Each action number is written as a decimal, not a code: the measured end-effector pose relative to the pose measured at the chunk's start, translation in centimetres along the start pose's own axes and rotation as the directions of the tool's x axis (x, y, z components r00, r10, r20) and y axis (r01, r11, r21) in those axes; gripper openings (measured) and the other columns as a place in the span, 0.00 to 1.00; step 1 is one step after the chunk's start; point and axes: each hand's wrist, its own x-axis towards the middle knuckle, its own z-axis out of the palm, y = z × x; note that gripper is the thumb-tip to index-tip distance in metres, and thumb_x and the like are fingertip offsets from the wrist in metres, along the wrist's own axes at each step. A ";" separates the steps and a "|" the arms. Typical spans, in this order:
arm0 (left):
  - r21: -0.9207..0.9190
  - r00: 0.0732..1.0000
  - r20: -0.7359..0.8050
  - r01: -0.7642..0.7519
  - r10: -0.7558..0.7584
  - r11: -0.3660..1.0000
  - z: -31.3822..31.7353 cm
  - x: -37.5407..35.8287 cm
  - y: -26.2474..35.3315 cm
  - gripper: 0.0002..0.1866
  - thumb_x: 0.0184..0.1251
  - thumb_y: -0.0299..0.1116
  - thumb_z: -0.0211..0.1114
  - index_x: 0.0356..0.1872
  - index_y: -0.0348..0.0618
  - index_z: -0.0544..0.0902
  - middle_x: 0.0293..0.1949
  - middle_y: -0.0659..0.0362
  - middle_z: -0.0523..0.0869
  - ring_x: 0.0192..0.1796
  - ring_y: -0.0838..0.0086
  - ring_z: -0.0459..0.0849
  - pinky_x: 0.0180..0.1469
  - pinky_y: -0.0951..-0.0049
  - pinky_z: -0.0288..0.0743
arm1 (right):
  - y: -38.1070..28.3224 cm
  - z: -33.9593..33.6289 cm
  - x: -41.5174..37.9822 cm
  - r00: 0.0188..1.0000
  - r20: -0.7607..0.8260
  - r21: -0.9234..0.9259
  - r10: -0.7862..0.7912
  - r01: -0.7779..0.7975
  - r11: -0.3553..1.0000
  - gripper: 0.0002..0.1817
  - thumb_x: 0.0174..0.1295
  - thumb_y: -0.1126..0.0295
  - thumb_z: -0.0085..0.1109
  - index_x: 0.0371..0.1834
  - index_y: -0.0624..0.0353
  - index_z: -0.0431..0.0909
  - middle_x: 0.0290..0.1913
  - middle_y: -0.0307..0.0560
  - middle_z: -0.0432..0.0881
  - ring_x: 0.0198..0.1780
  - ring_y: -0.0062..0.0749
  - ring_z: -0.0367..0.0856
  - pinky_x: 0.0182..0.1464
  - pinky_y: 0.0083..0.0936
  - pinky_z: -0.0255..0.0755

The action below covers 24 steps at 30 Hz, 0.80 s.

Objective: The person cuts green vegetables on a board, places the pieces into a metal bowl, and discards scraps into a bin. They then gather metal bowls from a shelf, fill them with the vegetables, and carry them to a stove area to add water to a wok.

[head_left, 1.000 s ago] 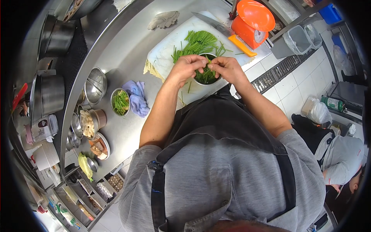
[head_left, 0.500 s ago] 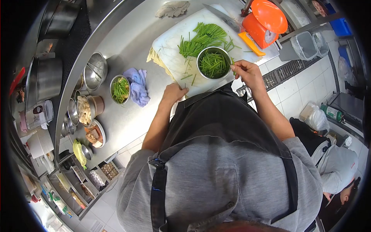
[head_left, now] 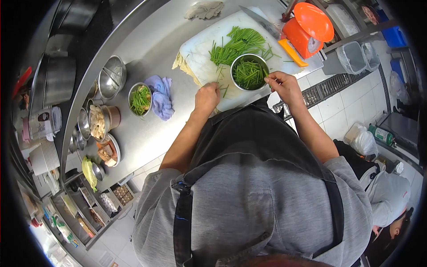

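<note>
A round metal bowl (head_left: 249, 87) filled with cut green stalks, like garlic chives (head_left: 247, 74), stands on the white cutting board (head_left: 195, 50). My right hand (head_left: 284, 87) is closed, thumb and fingertips pinching at the bowl's right rim. Over the board's near left edge, my left hand (head_left: 207, 96) is curled closed beside a few loose cut stalks; whatever its fingertips hold is hidden. A larger pile of cut green stalks (head_left: 238, 46) lies on the board behind the bowl.
A large knife (head_left: 262, 22) rests at the board's far edge, near an orange scale (head_left: 303, 39). To the left are a purple cloth (head_left: 159, 97), a bowl of cut greens (head_left: 140, 99) and several metal bowls. Another person (head_left: 389, 196) is at the lower right.
My left hand has moved from the board's near edge inward over it, its fingers now curled. My right hand stays at the bowl's rim; the green stalk at its fingertips no longer shows.
</note>
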 end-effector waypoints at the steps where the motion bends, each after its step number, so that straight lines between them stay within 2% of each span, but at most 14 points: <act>1: -0.016 1.000 0.018 0.010 -0.010 1.000 0.0 -0.1 0.5 0.07 0.56 0.30 0.64 0.31 0.38 0.81 0.30 0.47 0.84 0.35 0.51 0.83 0.40 0.55 0.77 | -0.4 -0.1 -0.3 1.000 0.000 -0.051 -0.005 0.005 0.999 0.11 0.60 0.67 0.64 0.37 0.65 0.81 0.22 0.45 0.80 0.21 0.25 0.77 0.28 0.24 0.71; 3: -0.027 0.999 0.047 0.014 -0.013 1.000 -0.1 -0.5 1.4 0.07 0.55 0.31 0.65 0.31 0.38 0.80 0.30 0.46 0.84 0.35 0.50 0.83 0.40 0.55 0.78 | -0.2 -0.3 -0.8 1.000 -0.014 -0.062 0.005 -0.006 0.998 0.11 0.60 0.67 0.64 0.36 0.65 0.82 0.22 0.46 0.80 0.22 0.25 0.77 0.28 0.24 0.71; 5: 0.059 0.991 0.109 -0.084 0.077 0.995 -0.8 -0.5 2.5 0.09 0.57 0.32 0.61 0.32 0.36 0.80 0.32 0.45 0.84 0.34 0.50 0.84 0.40 0.55 0.79 | 0.3 -0.3 -1.1 1.000 -0.021 -0.071 0.010 -0.011 0.997 0.11 0.60 0.66 0.64 0.36 0.65 0.82 0.22 0.46 0.80 0.22 0.26 0.78 0.29 0.25 0.72; 9: 0.099 0.982 0.135 -0.147 0.133 0.984 -0.7 -0.2 2.8 0.10 0.56 0.32 0.61 0.32 0.33 0.80 0.33 0.44 0.84 0.34 0.49 0.84 0.41 0.55 0.79 | 0.7 -0.3 -1.2 0.999 -0.040 -0.053 0.009 -0.011 0.999 0.11 0.60 0.66 0.63 0.36 0.65 0.82 0.22 0.46 0.80 0.21 0.26 0.77 0.28 0.25 0.71; 11: 0.163 0.979 0.195 -0.097 0.065 0.982 -0.5 0.4 2.2 0.09 0.54 0.30 0.60 0.31 0.33 0.80 0.31 0.41 0.84 0.36 0.49 0.85 0.41 0.55 0.79 | 0.7 -0.3 -1.2 0.998 -0.056 -0.025 0.006 -0.007 1.000 0.11 0.60 0.66 0.64 0.35 0.65 0.82 0.21 0.45 0.79 0.21 0.25 0.76 0.28 0.25 0.71; 15: 0.237 0.984 0.176 -0.039 -0.003 0.971 -1.3 1.8 0.8 0.09 0.55 0.33 0.60 0.27 0.36 0.81 0.29 0.43 0.84 0.33 0.48 0.84 0.39 0.53 0.79 | 0.6 -0.5 -1.3 0.997 -0.071 0.004 0.007 -0.007 1.000 0.11 0.61 0.66 0.64 0.35 0.65 0.81 0.20 0.44 0.78 0.21 0.23 0.75 0.27 0.24 0.70; 18: 0.217 0.985 0.170 -0.018 -0.019 0.976 -3.6 3.3 0.7 0.09 0.53 0.33 0.62 0.26 0.37 0.83 0.26 0.45 0.85 0.32 0.51 0.85 0.38 0.57 0.80 | 0.2 -1.0 -1.3 0.997 -0.082 0.004 0.014 -0.014 1.000 0.11 0.61 0.66 0.63 0.35 0.65 0.81 0.20 0.43 0.78 0.21 0.22 0.75 0.27 0.23 0.70; 20: -0.040 0.985 0.165 -0.037 0.043 0.999 -7.3 3.9 3.3 0.08 0.50 0.34 0.66 0.27 0.40 0.84 0.24 0.49 0.85 0.29 0.55 0.85 0.36 0.62 0.80 | -0.2 -1.3 -1.7 0.998 -0.047 0.010 0.041 -0.041 0.999 0.11 0.61 0.68 0.63 0.36 0.67 0.81 0.24 0.40 0.79 0.25 0.19 0.76 0.29 0.19 0.70; 21: -0.093 0.986 0.117 -0.107 0.117 0.990 -8.5 4.4 4.7 0.08 0.49 0.33 0.68 0.27 0.40 0.84 0.23 0.51 0.84 0.27 0.57 0.84 0.34 0.65 0.79 | 0.3 -1.2 -1.6 0.998 -0.057 0.025 0.028 -0.027 0.999 0.11 0.61 0.68 0.63 0.36 0.67 0.81 0.24 0.40 0.79 0.24 0.19 0.76 0.29 0.19 0.70; 22: -0.090 0.987 0.115 -0.103 0.114 0.991 -9.2 5.0 6.0 0.08 0.49 0.33 0.68 0.27 0.40 0.84 0.23 0.51 0.84 0.27 0.57 0.84 0.34 0.65 0.79 | 0.4 -1.0 -1.5 0.998 -0.053 0.026 0.026 -0.024 0.999 0.11 0.61 0.68 0.63 0.36 0.67 0.81 0.24 0.40 0.79 0.24 0.19 0.76 0.29 0.19 0.70; 24: -0.185 0.958 0.117 -0.239 0.263 0.953 -9.3 6.2 8.4 0.05 0.51 0.30 0.62 0.26 0.40 0.83 0.23 0.48 0.83 0.30 0.53 0.84 0.37 0.57 0.78 | 0.4 -0.6 -1.2 0.996 -0.089 0.062 0.012 -0.006 0.998 0.11 0.61 0.67 0.63 0.35 0.65 0.82 0.21 0.43 0.79 0.21 0.23 0.77 0.27 0.23 0.71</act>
